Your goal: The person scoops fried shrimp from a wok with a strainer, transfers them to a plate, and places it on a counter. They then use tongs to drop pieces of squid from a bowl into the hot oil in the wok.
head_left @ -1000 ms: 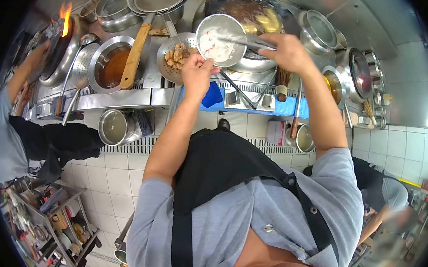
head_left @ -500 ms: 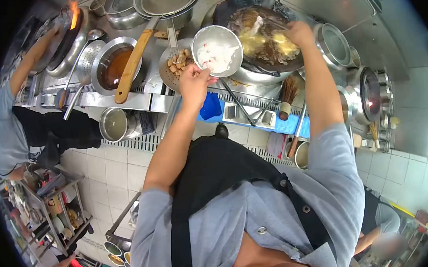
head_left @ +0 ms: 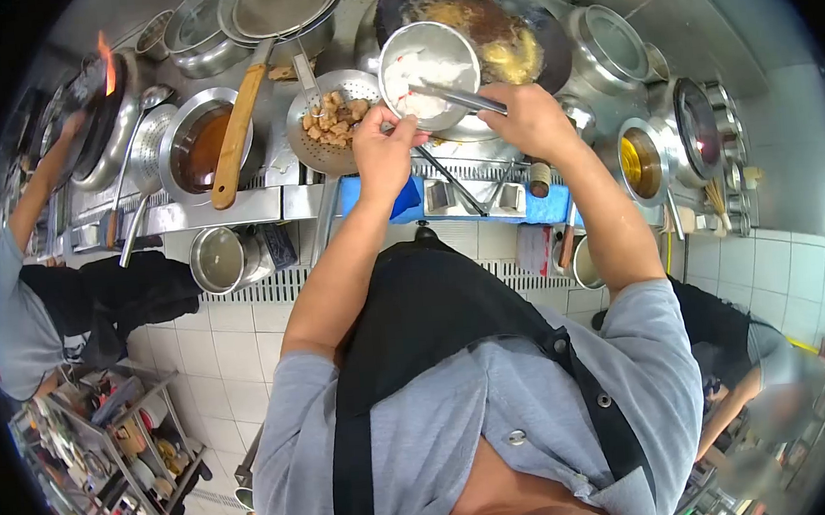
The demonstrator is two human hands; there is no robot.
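My left hand grips the near rim of a metal bowl, held up in front of the wok. Inside the bowl lie white, batter-like pieces with small red bits. My right hand is closed on metal tongs, whose tips reach into the bowl among the white pieces. Behind the bowl, a dark wok holds bubbling brown oil, and pale yellow food fries in it. Left of the bowl, browned chunks sit in a perforated strainer; my left hand is close to its edge.
A pot of brown liquid and a wooden-handled strainer stand to the left. A pot of yellow oil is at right. Beside a flame, a co-worker works at left; another person stands behind at right.
My right hand has come back from over the wok, down and left to the bowl, and the tongs now dip into it. My left hand still holds the bowl. The view has shifted slightly.
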